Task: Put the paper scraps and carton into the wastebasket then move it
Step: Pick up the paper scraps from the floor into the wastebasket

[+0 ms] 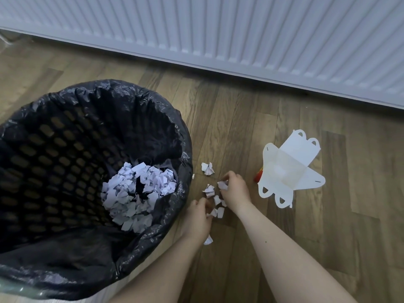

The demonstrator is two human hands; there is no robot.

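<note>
The wastebasket [179, 132] stands at the left, lined with a black bag, and holds a heap of white paper scraps [135, 193] at its bottom. More paper scraps [208, 190] lie on the wooden floor just right of the basket. My right hand [235, 188] pinches a scrap [222, 184] between its fingertips. My left hand [197, 217] is down on the floor scraps, fingers curled on one or two pieces. A flattened white carton [288, 169] lies on the floor further right, apart from both hands.
A white ribbed radiator [240, 29] runs along the back above the wooden floor [328, 226]. Something red and yellow [258, 174] pokes out from under the carton's left edge. One loose scrap [208, 240] lies beside my left wrist.
</note>
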